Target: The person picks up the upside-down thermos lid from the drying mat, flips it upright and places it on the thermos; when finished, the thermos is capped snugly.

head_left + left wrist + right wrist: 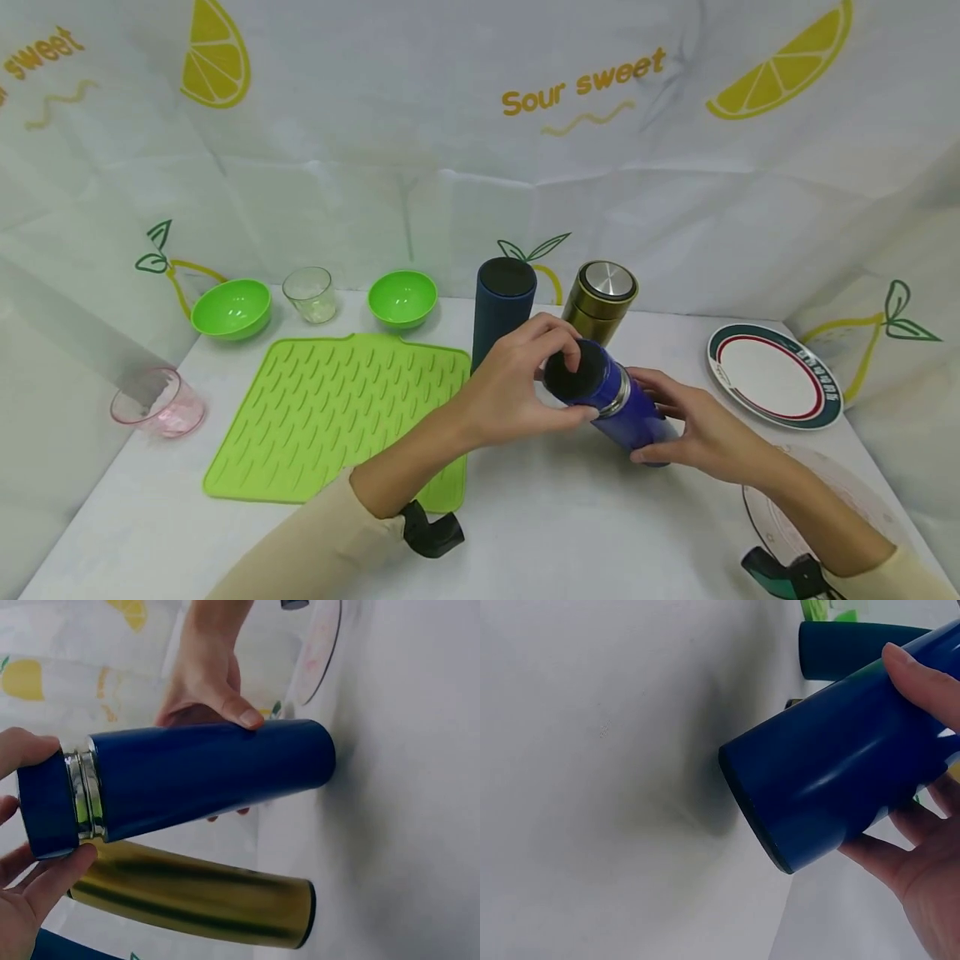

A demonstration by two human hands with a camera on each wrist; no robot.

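Note:
A blue thermos point(637, 418) with a silver band below its lid is tilted over the white table, its top leaning left. My left hand point(525, 379) grips the thermos's blue lid point(49, 806), thumb on one side and fingers on the other. Lower down, my right hand point(693, 425) holds the body, its thumb along one side and fingertips on the other, as the right wrist view point(930, 847) also shows. Just behind stands a gold thermos point(600, 304) with a silver-topped lid. A dark blue cylindrical flask point(504, 304) stands upright behind my left hand.
On the left lies a green drying mat point(337, 417). Behind it are two green bowls point(231, 310) and a clear glass point(310, 294); a pink glass point(161, 404) stands at the left edge. A rimmed plate point(776, 375) and a pale plate point(832, 492) lie to the right.

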